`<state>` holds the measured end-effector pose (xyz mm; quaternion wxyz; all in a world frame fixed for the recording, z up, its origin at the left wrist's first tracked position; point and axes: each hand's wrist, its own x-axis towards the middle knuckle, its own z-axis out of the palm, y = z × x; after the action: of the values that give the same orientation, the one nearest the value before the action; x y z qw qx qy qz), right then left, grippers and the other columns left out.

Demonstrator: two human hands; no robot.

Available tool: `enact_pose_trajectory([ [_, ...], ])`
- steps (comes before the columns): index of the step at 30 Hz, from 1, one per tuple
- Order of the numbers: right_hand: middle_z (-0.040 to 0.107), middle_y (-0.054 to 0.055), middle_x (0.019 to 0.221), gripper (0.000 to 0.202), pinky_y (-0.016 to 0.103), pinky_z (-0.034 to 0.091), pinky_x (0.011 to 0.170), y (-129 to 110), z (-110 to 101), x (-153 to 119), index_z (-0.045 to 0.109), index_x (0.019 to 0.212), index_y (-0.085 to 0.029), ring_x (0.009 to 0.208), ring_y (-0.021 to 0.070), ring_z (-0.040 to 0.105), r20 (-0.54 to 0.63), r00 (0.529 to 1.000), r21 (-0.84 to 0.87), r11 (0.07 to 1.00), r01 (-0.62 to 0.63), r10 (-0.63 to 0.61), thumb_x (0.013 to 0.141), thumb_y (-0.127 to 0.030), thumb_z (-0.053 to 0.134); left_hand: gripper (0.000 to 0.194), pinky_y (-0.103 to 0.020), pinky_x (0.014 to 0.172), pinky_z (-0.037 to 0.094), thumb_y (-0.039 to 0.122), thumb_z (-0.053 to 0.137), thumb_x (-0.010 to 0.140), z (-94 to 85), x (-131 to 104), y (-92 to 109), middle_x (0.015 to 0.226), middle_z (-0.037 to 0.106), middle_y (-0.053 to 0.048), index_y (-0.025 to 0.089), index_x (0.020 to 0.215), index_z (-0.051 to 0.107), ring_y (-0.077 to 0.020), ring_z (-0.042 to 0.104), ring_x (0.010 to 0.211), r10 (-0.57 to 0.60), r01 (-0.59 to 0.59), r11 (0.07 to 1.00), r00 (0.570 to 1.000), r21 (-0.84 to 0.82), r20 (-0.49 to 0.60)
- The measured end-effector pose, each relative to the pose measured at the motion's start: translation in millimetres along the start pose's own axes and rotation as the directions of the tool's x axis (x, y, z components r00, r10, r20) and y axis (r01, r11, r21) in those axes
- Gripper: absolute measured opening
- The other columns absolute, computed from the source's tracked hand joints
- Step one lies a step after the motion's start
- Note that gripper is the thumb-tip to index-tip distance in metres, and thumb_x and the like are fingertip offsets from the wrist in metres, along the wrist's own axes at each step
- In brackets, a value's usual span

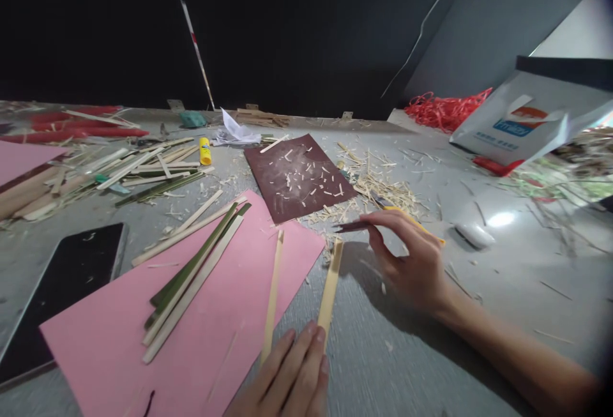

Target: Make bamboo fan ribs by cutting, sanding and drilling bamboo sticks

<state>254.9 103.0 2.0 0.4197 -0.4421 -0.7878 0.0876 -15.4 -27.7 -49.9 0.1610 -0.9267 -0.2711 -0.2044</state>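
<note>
My left hand [287,379] lies at the bottom edge, its fingers stretched out over the lower end of a pale bamboo strip [330,283]. A second, narrower bamboo strip [272,292] runs beside that hand across the pink paper [205,315]. To the right, my right hand [409,254] pinches a thin, dark, flat piece [352,227] between thumb and fingers, just above the wider strip's far end. Its kind is not clear. On the pink paper, several green and pale strips [196,276] lie in a bundle.
A dark brown sheet [301,177] carries pale shavings. Close by lie a yellow-handled tool [416,222], a glue stick [205,151], a white mouse-shaped object [474,235] and a phone [67,289]. Further strips [158,168], red string [447,110] and a white bag [522,120] stand farther out.
</note>
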Motion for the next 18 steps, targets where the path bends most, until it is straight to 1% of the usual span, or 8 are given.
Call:
enact_pose_trajectory([
  [1, 0.073, 0.006, 0.109, 0.031, 0.046, 0.054, 0.096, 0, -2, 0, 0.065, 0.12, -0.027, 0.105, 0.0247, 0.069, 0.055, 0.996, -0.022, 0.997, 0.077, -0.076, 0.096, -0.01, 0.056, 0.034, -0.044, 0.132, 0.018, 0.021, 0.058, 0.102, -0.6, 0, 0, 0.153, 0.054, -0.017, 0.009, 0.133, 0.061, -0.0289, 0.037, 0.152, 0.002, -0.002, 1.0, 1.0, -0.007, 0.003],
  [3, 0.074, 0.006, 0.109, 0.033, 0.045, 0.055, 0.095, -2, -3, 1, 0.067, 0.116, -0.026, 0.106, 0.0249, 0.068, 0.221, 0.96, -0.022, 0.983, 0.181, -0.171, 0.094, -0.006, 0.054, 0.033, -0.045, 0.132, 0.017, 0.021, 0.056, 0.102, -1.8, 1, 0, 0.151, 0.055, -0.018, 0.008, 0.132, 0.061, -0.0294, 0.039, 0.151, 0.008, -0.008, 1.0, 1.0, -0.005, 0.012],
  [5, 0.074, 0.007, 0.111, 0.034, 0.045, 0.055, 0.093, -4, -2, 1, 0.068, 0.117, -0.024, 0.106, 0.025, 0.067, 0.377, 0.903, -0.027, 0.971, 0.236, -0.209, 0.093, -0.005, 0.052, 0.032, -0.047, 0.132, 0.016, 0.023, 0.055, 0.103, -2.9, 2, 0, 0.149, 0.057, -0.018, 0.008, 0.13, 0.062, -0.0298, 0.041, 0.15, 0.017, -0.017, 1.0, 1.0, 0.012, 0.017],
  [7, 0.074, 0.007, 0.116, 0.034, 0.046, 0.055, 0.094, -6, -2, 1, 0.069, 0.117, -0.023, 0.107, 0.0251, 0.067, 0.471, 0.856, -0.043, 0.963, 0.266, -0.215, 0.094, -0.006, 0.05, 0.032, -0.047, 0.131, 0.016, 0.026, 0.054, 0.103, -3.9, 3, -1, 0.147, 0.059, -0.018, 0.008, 0.129, 0.062, -0.0296, 0.042, 0.149, 0.022, -0.023, 0.999, 1.0, 0.022, 0.017],
  [9, 0.074, 0.007, 0.119, 0.033, 0.048, 0.054, 0.097, -7, -3, 3, 0.07, 0.119, -0.023, 0.11, 0.0255, 0.067, 0.519, 0.831, -0.061, 0.961, 0.271, -0.201, 0.098, -0.008, 0.048, 0.031, -0.047, 0.131, 0.015, 0.027, 0.053, 0.104, -5.2, 4, -2, 0.145, 0.061, -0.018, 0.009, 0.127, 0.063, -0.0292, 0.045, 0.147, 0.026, -0.027, 0.999, 0.999, 0.034, 0.018],
  [12, 0.074, 0.009, 0.124, 0.031, 0.052, 0.053, 0.1, -9, -9, 8, 0.07, 0.123, -0.023, 0.116, 0.028, 0.068, 0.564, 0.802, -0.053, 0.96, 0.274, -0.198, 0.102, -0.015, 0.048, 0.029, -0.049, 0.131, 0.011, 0.027, 0.049, 0.106, -8.2, 7, -4, 0.137, 0.067, -0.017, 0.01, 0.123, 0.065, -0.0289, 0.054, 0.139, 0.048, -0.05, 0.996, 0.998, 0.067, 0.031],
  [15, 0.074, 0.012, 0.124, 0.031, 0.056, 0.052, 0.102, -14, -14, 11, 0.071, 0.123, -0.022, 0.12, 0.0315, 0.068, 0.597, 0.758, 0.018, 0.949, 0.314, -0.262, 0.104, -0.019, 0.047, 0.027, -0.051, 0.13, 0.011, 0.025, 0.046, 0.106, -10.7, 8, -5, 0.131, 0.07, -0.015, 0.011, 0.121, 0.065, -0.0278, 0.062, 0.13, 0.061, -0.065, 0.995, 0.997, 0.081, 0.046],
  [18, 0.076, 0.012, 0.119, 0.032, 0.054, 0.053, 0.102, -21, -15, 8, 0.07, 0.124, -0.021, 0.121, 0.0304, 0.068, 0.605, 0.709, 0.104, 0.919, 0.379, -0.361, 0.106, -0.019, 0.044, 0.026, -0.054, 0.13, 0.011, 0.024, 0.048, 0.105, -8.7, 7, -2, 0.132, 0.07, -0.014, 0.012, 0.12, 0.065, -0.0281, 0.063, 0.128, 0.053, -0.058, 0.995, 0.997, 0.085, 0.06],
])
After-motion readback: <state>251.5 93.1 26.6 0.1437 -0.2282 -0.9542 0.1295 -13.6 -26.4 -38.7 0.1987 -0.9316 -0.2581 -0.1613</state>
